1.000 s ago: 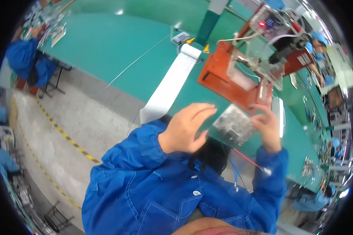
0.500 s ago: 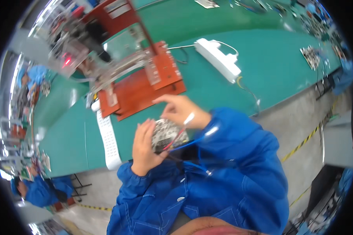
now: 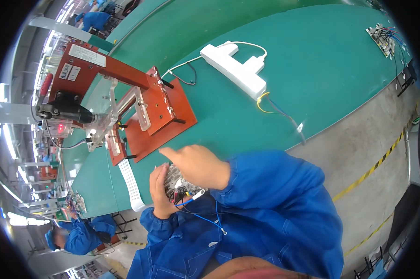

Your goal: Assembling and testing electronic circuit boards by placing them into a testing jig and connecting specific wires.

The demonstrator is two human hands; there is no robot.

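The grey circuit board point(image 3: 174, 178), with blue wires point(image 3: 185, 202), is at five o'clock from the red fixture point(image 3: 159, 111). The left hand point(image 3: 160, 194) grips its nine-o'clock edge; the right hand point(image 3: 199, 166), half-curled, covers its two-o'clock side, whether gripping I cannot tell.

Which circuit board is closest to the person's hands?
The circuit board that the left hand holds, partly hidden by the right hand. The wired board at upper right lies on the green table, away from both hands.

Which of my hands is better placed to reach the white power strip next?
Probably your right hand: it looks nearer the white power strip, while your left hand holds the circuit board at its side. Whether the right also grips the board, I can't tell.
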